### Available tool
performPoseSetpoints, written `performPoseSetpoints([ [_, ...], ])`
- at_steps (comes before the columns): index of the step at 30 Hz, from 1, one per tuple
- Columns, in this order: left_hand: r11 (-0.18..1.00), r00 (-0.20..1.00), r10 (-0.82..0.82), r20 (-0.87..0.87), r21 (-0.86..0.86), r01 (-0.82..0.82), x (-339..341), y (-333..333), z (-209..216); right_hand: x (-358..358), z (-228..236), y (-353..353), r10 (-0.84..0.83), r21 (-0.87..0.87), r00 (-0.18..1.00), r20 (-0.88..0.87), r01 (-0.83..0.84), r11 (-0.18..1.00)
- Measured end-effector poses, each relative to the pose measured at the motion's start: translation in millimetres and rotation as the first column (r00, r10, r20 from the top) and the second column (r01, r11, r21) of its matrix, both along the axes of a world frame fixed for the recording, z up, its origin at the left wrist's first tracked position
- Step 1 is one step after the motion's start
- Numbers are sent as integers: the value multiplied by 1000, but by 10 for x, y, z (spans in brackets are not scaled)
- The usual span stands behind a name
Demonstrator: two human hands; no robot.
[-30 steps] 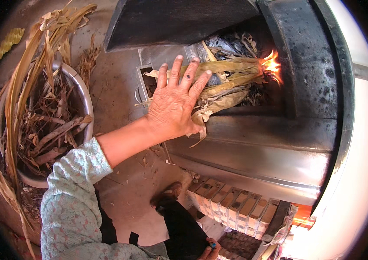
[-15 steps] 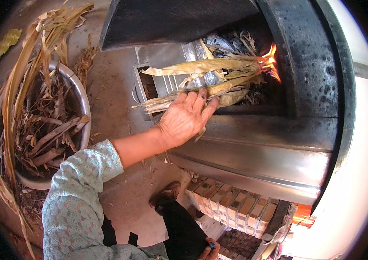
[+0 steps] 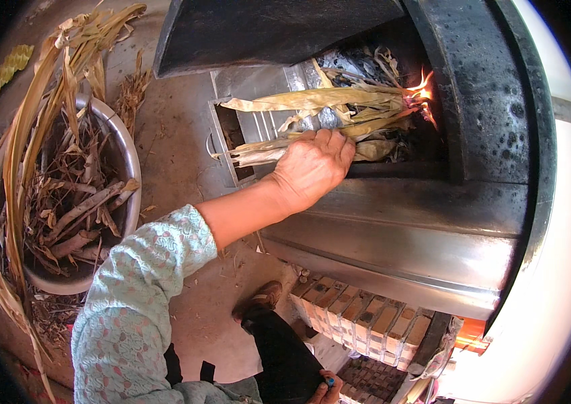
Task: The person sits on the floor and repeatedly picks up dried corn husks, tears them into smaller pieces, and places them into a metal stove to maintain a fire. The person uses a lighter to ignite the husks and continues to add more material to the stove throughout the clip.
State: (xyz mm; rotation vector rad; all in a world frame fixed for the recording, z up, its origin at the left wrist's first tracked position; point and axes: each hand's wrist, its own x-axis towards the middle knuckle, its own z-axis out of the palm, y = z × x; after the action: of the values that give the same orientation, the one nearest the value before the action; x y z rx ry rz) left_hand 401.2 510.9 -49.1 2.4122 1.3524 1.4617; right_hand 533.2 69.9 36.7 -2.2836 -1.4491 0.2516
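My left hand [image 3: 317,161], in a pale green lace sleeve, is closed on a bundle of dried corn leaves [image 3: 339,101] at the mouth of a metal stove [image 3: 426,209]. Its curled fingers hide part of the leaves. The leaf tips reach into the firebox, where a small flame [image 3: 423,94] burns at their far end. Low in the picture, my right hand [image 3: 326,388] rests by my dark trouser leg, fingers curled. A small blue thing shows at its fingers, too small to name.
A metal basin [image 3: 130,161] of dry twigs and stalks stands at left, long dried leaves [image 3: 19,155] hanging over it. The stove's dark door [image 3: 265,34] is above the firebox. A pulled-out ash drawer [image 3: 225,138] sticks out over the floor. Bricks [image 3: 366,316] lie below the stove.
My left hand has moved right and slightly up along the leaves, its fingers now curled in. The flame has changed shape. My right hand stays in place.
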Motion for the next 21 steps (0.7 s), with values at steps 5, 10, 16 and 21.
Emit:
performPoseSetpoints([
  [5, 999, 997, 27, 71, 15, -28, 121, 103, 33, 45, -47, -46, 26, 28, 999, 26, -26, 999],
  [10, 997, 994, 64, 92, 27, -67, 227, 186, 72, 56, -37, -49, 38, 3, 998, 41, -39, 999],
  [16, 997, 995, 71, 64, -23, -70, 312, 260, 164, 26, -14, -9, 17, -5, 1000, 25, -17, 1000],
  [21, 999, 998, 44, 36, -33, -43, 385, 325, 218, 198, -135, -300, -34, 3, 992, -118, 35, 999],
])
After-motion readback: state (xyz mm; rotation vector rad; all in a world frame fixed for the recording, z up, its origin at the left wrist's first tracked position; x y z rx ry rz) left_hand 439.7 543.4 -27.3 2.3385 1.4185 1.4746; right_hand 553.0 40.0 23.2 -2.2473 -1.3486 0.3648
